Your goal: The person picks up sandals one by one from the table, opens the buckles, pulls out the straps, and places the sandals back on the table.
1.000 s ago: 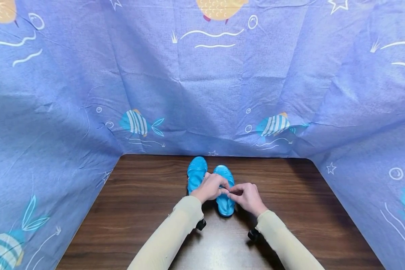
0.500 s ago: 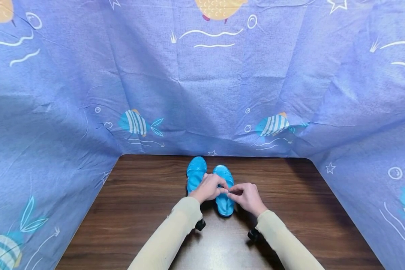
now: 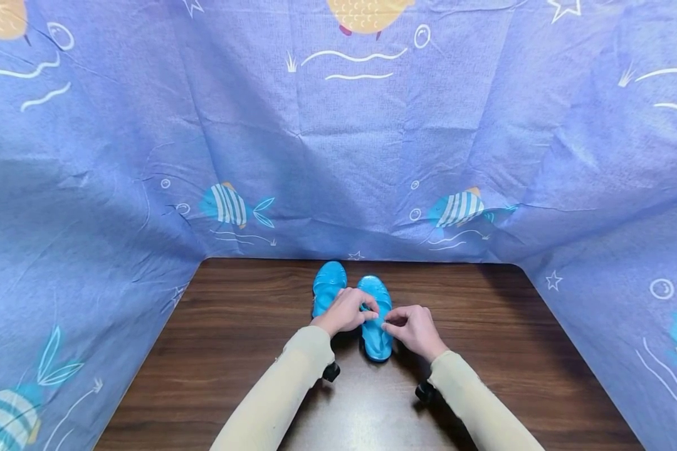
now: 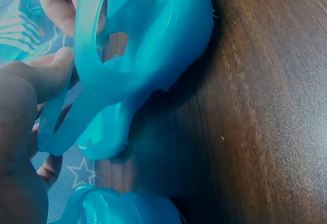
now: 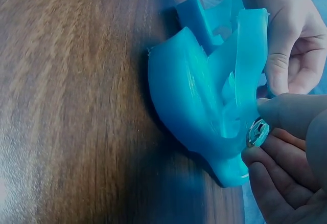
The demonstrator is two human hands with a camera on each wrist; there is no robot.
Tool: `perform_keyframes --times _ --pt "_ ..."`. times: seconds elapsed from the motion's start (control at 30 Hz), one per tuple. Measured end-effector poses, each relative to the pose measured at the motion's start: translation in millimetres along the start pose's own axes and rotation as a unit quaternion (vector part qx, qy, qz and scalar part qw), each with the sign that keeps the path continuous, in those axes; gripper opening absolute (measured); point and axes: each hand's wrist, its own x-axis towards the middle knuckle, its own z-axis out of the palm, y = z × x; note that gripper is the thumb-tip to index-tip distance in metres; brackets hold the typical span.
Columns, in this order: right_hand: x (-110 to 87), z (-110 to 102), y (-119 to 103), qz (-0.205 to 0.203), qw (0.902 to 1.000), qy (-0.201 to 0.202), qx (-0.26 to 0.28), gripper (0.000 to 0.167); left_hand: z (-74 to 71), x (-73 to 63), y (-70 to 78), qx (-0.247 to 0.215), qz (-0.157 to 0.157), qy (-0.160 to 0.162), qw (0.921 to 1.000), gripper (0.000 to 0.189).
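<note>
A pair of blue jelly sandals lies on the table, toes toward the back. Over the right sandal [image 3: 375, 289] both hands are close together, a small gap between them. My left hand [image 3: 350, 311] pinches its thin strap [image 4: 53, 116] between thumb and fingers, and the strap loops up from the shoe in the left wrist view. My right hand [image 3: 419, 331] holds the small metal buckle [image 5: 258, 133] at the sandal's side between thumb and fingers. The left sandal [image 3: 330, 282] lies beside it, partly hidden behind my left hand.
The brown wood-grain table [image 3: 248, 326] meets a blue fish-print cloth [image 3: 338, 156] at its back edge, with the cloth also hanging along both sides. A black wrist camera [image 3: 331, 372] sits under the left cuff and another black wrist camera [image 3: 425, 391] under the right.
My left hand has drawn slightly left, away from my right hand, so the fingertips that met over the strap are now apart. The right hand and both sandals stay nearly in place.
</note>
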Motion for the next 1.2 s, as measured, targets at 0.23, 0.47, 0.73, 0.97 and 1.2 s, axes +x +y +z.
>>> perform_keyframes --times 0.23,0.47,0.73,0.97,1.2 --pt "0.1 1.5 1.1 -0.017 0.9998 0.000 0.010 0.009 -1.0 3.0 7.5 0.015 0.005 -0.026 0.9995 0.007" --pt "0.8 1.7 3.3 -0.033 0.9994 0.007 0.001 0.012 2.7 3.6 10.4 0.017 0.012 -0.022 0.9995 0.011" --pt "0.8 2.2 2.6 -0.024 0.9997 0.000 0.001 0.011 3.2 3.3 8.9 -0.006 -0.008 -0.020 0.9997 0.012" --pt "0.5 3.2 2.6 -0.024 0.9997 0.003 0.007 0.011 5.0 3.6 3.5 -0.015 -0.016 -0.017 0.9996 0.007" --pt "0.4 1.3 2.0 -0.012 0.9999 -0.003 0.005 0.009 2.0 2.8 2.5 -0.024 -0.027 -0.020 0.9992 0.006"
